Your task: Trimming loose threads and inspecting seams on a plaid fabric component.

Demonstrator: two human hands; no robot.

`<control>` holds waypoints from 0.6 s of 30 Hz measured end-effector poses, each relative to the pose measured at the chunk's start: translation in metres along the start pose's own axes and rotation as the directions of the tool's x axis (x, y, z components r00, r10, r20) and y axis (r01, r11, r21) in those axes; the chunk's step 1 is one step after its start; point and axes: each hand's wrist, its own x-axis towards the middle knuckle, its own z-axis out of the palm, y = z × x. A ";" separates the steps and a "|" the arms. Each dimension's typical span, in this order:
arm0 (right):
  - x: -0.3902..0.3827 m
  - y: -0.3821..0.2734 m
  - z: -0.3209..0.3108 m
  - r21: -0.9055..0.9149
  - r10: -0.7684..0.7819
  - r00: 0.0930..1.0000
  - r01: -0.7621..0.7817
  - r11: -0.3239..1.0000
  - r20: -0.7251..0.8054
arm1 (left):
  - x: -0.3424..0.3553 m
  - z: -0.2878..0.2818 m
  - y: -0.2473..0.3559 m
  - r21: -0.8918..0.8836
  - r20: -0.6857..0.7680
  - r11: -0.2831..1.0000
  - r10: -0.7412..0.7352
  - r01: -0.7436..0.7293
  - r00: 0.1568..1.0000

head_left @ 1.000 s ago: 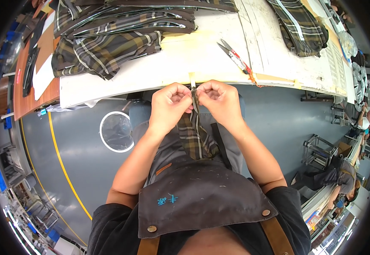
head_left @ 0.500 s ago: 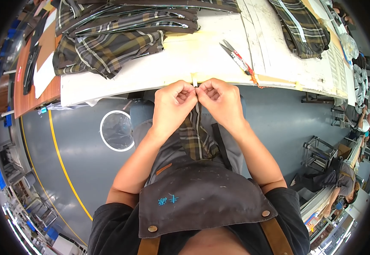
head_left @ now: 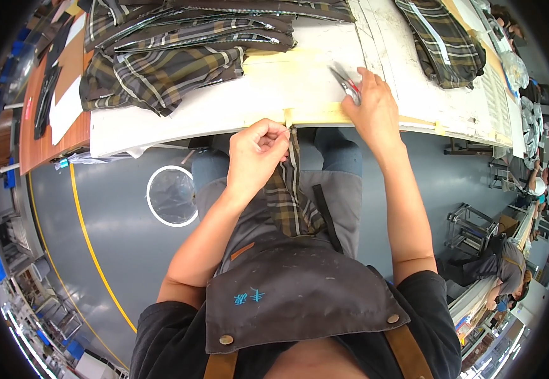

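A narrow plaid fabric piece (head_left: pixel 290 202) hangs over my lap from the table's front edge. My left hand (head_left: pixel 252 155) is closed in a pinch at its upper end, just below a short pale strip at the edge. Over on the table, my right hand (head_left: pixel 375 114) is around the red-handled thread snips (head_left: pixel 344 82), thumb on one side and fingers on the other. The blades point away to the upper left and look slightly blurred; most of the handles are hidden under the hand.
Plaid garment pieces with metal zippers (head_left: pixel 205 38) are heaped at the back left of the white table (head_left: pixel 312 69). Another folded plaid piece (head_left: pixel 448 47) lies at the back right. A white-rimmed round bin (head_left: pixel 172 196) stands on the floor. At the far right a person (head_left: pixel 508 265) works.
My right hand has let go of the plaid piece's upper end and moved right and forward onto the thread snips, which have shifted slightly. My left hand keeps its pinch in place.
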 end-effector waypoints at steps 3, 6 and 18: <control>-0.007 -0.004 -0.009 0.063 -0.073 0.991 0.067 0.996 0.115 | -0.002 0.001 0.000 -0.001 -0.029 1.000 -0.004 0.004 1.000; -0.036 -0.032 -0.029 0.619 0.084 0.708 -0.663 0.420 0.701 | -0.004 -0.001 -0.006 -0.044 -0.041 0.999 -0.010 0.008 0.999; -0.067 -0.048 -0.040 0.293 -0.194 0.311 -0.949 -0.113 0.931 | -0.003 -0.001 -0.007 -0.023 0.000 1.000 -0.009 0.009 1.000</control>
